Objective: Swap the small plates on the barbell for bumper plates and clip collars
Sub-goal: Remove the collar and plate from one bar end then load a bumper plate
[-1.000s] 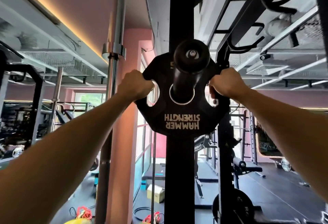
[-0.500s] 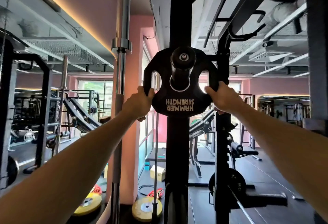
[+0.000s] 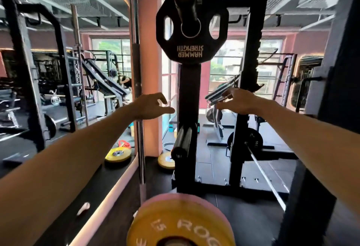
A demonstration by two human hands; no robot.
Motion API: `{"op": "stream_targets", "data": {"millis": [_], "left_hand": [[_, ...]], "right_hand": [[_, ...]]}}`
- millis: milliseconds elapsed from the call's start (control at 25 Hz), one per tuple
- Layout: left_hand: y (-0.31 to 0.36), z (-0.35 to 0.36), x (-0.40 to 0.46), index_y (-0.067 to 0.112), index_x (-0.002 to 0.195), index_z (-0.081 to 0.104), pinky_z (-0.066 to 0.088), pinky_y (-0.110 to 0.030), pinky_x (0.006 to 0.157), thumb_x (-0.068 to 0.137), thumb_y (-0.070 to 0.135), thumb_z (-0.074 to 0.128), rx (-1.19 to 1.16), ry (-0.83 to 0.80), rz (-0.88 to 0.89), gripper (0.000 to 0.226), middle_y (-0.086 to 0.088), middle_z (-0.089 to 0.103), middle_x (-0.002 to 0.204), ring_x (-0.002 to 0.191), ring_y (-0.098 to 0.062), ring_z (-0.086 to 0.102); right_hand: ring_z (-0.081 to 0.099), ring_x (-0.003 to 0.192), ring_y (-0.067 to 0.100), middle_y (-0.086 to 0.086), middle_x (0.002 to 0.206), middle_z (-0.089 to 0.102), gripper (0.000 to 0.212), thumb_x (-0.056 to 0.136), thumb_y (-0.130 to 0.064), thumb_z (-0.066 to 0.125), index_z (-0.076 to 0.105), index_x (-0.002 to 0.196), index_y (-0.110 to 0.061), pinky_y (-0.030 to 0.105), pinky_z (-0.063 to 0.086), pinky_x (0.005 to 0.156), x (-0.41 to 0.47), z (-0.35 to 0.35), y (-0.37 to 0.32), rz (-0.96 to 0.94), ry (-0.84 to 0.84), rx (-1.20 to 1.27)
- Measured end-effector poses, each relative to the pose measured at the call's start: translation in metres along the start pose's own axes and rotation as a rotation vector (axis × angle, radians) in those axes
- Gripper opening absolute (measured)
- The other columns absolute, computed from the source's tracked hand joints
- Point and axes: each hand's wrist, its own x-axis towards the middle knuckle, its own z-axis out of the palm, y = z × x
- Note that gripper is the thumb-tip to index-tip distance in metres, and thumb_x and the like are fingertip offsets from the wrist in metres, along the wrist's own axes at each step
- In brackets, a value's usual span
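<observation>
Small plate (image 3: 191, 25): black, grip-holed, lettered HAMMER STRENGTH upside down; hung on the upper storage peg (image 3: 185, 2) of a black rack upright (image 3: 190, 93), well above both hands and touched by neither. Left hand (image 3: 151, 107): raised in open air to the left of the upright, fingers loosely curved and spread, holding nothing. Right hand (image 3: 238, 101): raised to the right of the upright at about the same height, fingers stretched forward and relaxed, holding nothing; whether its fingertips touch the slanted metal bars just behind them cannot be told. Lower storage peg (image 3: 182, 140): bare, black, projecting toward the camera, below and between the hands. Bumper plate (image 3: 181, 224): yellow, marked 15 and ROG, with a pink plate (image 3: 175, 199) just behind it; nearest the camera, low and between the forearms. Yellow plates (image 3: 117, 154), two: flat on the floor beyond, below the left hand, one beside the upright's foot. Vertical bar (image 3: 137, 70): chrome, standing upright just beyond the left hand, before a pink pillar (image 3: 151, 51). Barbell (image 3: 266, 179): angled across the floor below the right forearm, a black plate at its far end. Mirror wall (image 3: 58, 70): left of the left arm, showing racks and benches.
</observation>
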Motion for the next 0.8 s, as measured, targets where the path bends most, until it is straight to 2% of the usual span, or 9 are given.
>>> {"op": "stream_targets", "data": {"millis": [160, 280, 360, 480, 560, 680, 800], "left_hand": [[0.004, -0.012, -0.053, 0.023, 0.124, 0.055, 0.044, -0.031, 0.084, 0.080, 0.063, 0.068, 0.062, -0.050, -0.043, 0.061, -0.005, 0.057, 0.123, 0.101, -0.021, 0.056], [0.018, -0.036, -0.096, 0.022, 0.126, 0.055, 0.048, -0.035, 0.090, 0.078, 0.067, 0.067, 0.034, -0.036, -0.050, 0.067, -0.006, 0.059, 0.125, 0.106, -0.025, 0.059], [0.029, -0.047, -0.128, 0.020, 0.126, 0.055, 0.047, -0.036, 0.092, 0.082, 0.060, 0.067, 0.038, -0.029, -0.041, 0.061, -0.007, 0.061, 0.122, 0.104, -0.025, 0.059], [0.041, -0.056, -0.169, 0.019, 0.126, 0.056, 0.047, -0.035, 0.091, 0.083, 0.056, 0.068, 0.042, -0.025, -0.034, 0.058, -0.006, 0.061, 0.120, 0.105, -0.024, 0.059], [0.047, -0.057, -0.192, 0.020, 0.126, 0.057, 0.045, -0.033, 0.088, 0.083, 0.057, 0.068, 0.053, -0.014, -0.023, 0.058, -0.006, 0.061, 0.120, 0.106, -0.022, 0.057], [0.072, -0.058, -0.219, 0.023, 0.125, 0.056, 0.039, -0.032, 0.085, 0.081, 0.058, 0.069, 0.024, -0.028, -0.012, 0.058, -0.010, 0.059, 0.128, 0.109, -0.022, 0.054], [0.112, -0.050, -0.235, 0.024, 0.127, 0.055, 0.039, -0.032, 0.087, 0.079, 0.060, 0.070, -0.012, -0.035, -0.002, 0.061, -0.011, 0.056, 0.134, 0.116, -0.025, 0.054]], "right_hand": [[0.055, 0.118, 0.027, 0.008, 0.133, 0.058, 0.069, 0.080, -0.051, 0.073, 0.049, 0.136, -0.017, 0.037, 0.044, 0.102, -0.038, -0.002, -0.003, -0.014, -0.061, -0.074], [0.054, 0.119, 0.026, 0.007, 0.136, 0.055, 0.072, 0.079, -0.053, 0.073, 0.047, 0.139, -0.021, 0.037, 0.043, 0.104, -0.074, -0.019, -0.016, -0.041, -0.054, -0.037], [0.050, 0.125, 0.027, 0.006, 0.142, 0.050, 0.074, 0.078, -0.056, 0.073, 0.047, 0.139, -0.022, 0.039, 0.040, 0.108, -0.102, -0.028, -0.023, -0.052, -0.044, -0.022], [0.053, 0.124, 0.023, 0.002, 0.144, 0.050, 0.092, 0.063, -0.074, 0.071, 0.049, 0.138, -0.024, 0.041, 0.041, 0.108, -0.151, -0.036, -0.033, -0.081, -0.081, -0.030], [0.056, 0.120, 0.020, 0.000, 0.145, 0.049, 0.101, 0.058, -0.079, 0.069, 0.047, 0.140, -0.025, 0.037, 0.042, 0.106, -0.179, -0.039, -0.034, -0.077, -0.103, -0.034], [0.052, 0.125, 0.023, 0.005, 0.144, 0.048, 0.080, 0.080, -0.056, 0.070, 0.041, 0.144, -0.017, 0.027, 0.039, 0.096, -0.228, -0.061, -0.030, -0.029, -0.104, -0.005], [0.047, 0.125, 0.017, 0.004, 0.147, 0.045, 0.068, 0.090, -0.045, 0.065, 0.039, 0.145, -0.015, 0.020, 0.031, 0.090, -0.273, -0.091, -0.004, 0.025, -0.102, 0.004]]}}
